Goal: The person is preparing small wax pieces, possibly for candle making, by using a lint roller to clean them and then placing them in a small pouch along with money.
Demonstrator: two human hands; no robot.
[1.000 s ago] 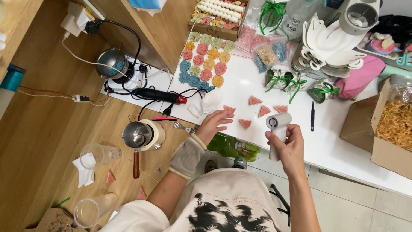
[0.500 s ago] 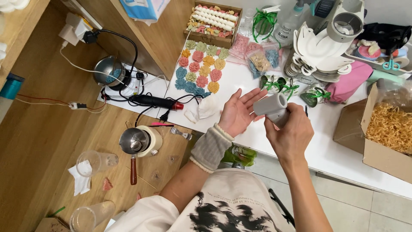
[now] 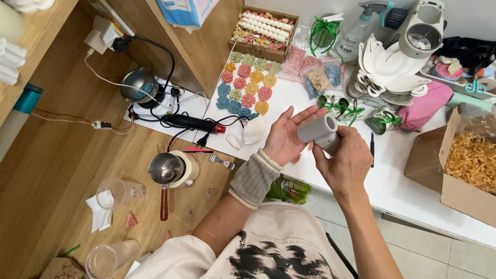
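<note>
The right hand (image 3: pixel 345 159) holds a grey cylindrical tube (image 3: pixel 321 131) in a closed grip above the white tabletop (image 3: pixel 392 170), just in front of the coloured flower-shaped pieces (image 3: pixel 247 85). The left hand (image 3: pixel 288 137) is spread open, palm beside the tube's end, touching nothing, as if checking it.

- You get bright, even light from overhead, with only soft shadows.
- The white desk (image 3: pixel 398 170) glares mildly.
- Your frame is sharp, its edges bending slightly.
</note>
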